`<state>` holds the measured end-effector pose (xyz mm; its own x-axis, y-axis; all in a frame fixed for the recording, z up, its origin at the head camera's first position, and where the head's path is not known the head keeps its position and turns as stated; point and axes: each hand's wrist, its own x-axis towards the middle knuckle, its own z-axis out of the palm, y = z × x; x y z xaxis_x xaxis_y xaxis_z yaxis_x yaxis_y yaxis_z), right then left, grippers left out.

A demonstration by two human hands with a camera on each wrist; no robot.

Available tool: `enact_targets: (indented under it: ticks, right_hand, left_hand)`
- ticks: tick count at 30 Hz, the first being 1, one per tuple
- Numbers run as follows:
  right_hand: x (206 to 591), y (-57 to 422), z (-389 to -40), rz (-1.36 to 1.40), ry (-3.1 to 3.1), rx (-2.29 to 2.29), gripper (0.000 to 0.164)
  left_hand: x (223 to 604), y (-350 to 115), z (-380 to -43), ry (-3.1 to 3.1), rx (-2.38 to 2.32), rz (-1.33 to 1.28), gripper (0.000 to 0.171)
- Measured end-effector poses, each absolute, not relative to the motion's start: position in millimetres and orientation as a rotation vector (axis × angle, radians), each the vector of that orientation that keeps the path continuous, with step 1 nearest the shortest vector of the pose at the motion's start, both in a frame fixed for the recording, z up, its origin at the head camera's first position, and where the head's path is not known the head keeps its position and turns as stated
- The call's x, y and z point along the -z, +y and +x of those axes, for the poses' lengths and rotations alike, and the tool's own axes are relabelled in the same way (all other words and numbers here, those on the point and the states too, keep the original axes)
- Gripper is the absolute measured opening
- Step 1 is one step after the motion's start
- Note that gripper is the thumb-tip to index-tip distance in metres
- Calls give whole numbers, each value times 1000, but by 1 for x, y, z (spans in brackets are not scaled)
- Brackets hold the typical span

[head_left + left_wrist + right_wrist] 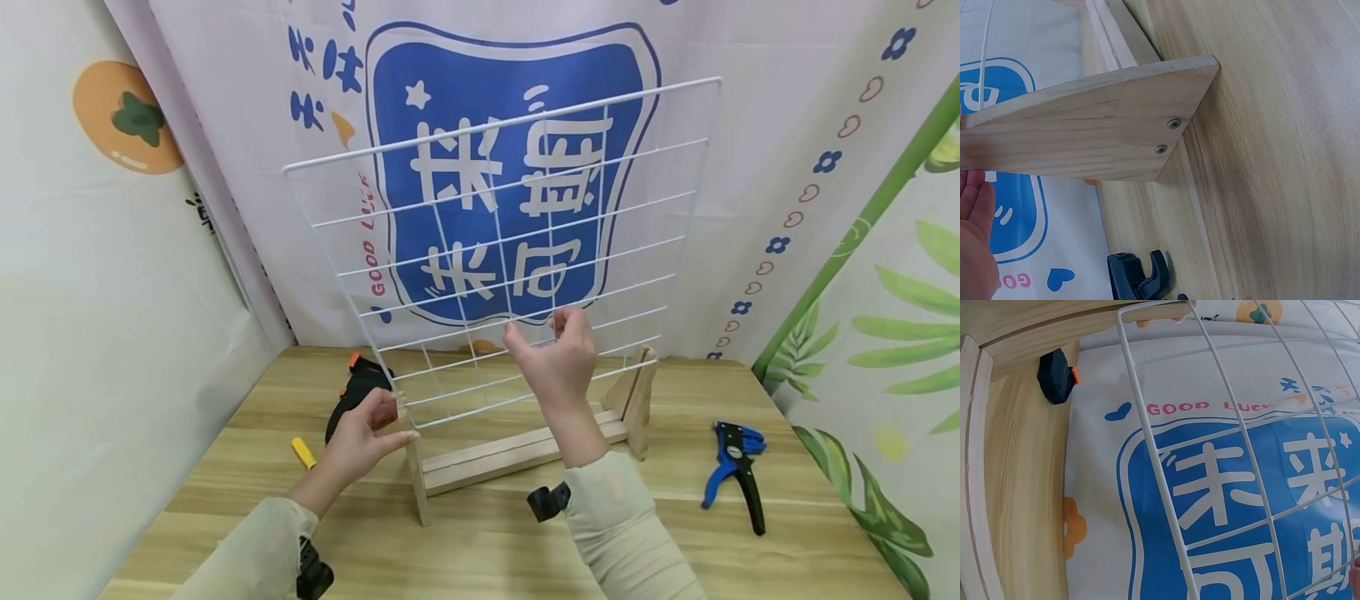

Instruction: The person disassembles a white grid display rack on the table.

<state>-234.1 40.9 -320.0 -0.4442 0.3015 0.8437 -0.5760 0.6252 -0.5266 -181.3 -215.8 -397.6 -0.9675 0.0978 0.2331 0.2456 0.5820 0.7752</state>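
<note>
A white wire grid panel [543,114] stands tilted above a wooden stand [510,460], its lower edge between the stand's two side pieces. My left hand [358,446] grips the upper end of the left wooden side piece [1066,128], beside the grid's lower corner. Two screw heads show on that piece's outer face in the left wrist view. With thumb and curled fingers, my right hand [564,358] holds a wire in the grid's lower middle. Only its fingertips reach the right wrist view's edge, where the grid [1159,465] fills much of the picture.
Behind my left hand lies a black tool with orange parts [363,379], partly hidden. A yellow handle [303,452] is near my left wrist. Blue-and-black wire strippers [737,467] lie on the right of the wooden table. A printed cloth [750,167] hangs behind the grid.
</note>
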Motion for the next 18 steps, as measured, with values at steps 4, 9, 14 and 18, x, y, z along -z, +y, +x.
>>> enact_targets:
  ticks: [4, 9, 14, 18]
  right_hand:
    - [324, 43, -232, 208, -1766, -996, 49]
    - [330, 46, -230, 188, -1762, -985, 48]
    - [340, 49, -229, 173, -1757, -990, 47]
    - [348, 52, -228, 148, -1768, -994, 46]
  left_hand:
    - [398, -216, -181, -2649, 1332, -284, 48]
    - [398, -216, -180, -2659, 1329, -275, 48]
    - [398, -216, -180, -2649, 1332, -282, 45]
    - [397, -215, -180, -2635, 1327, -296, 45]
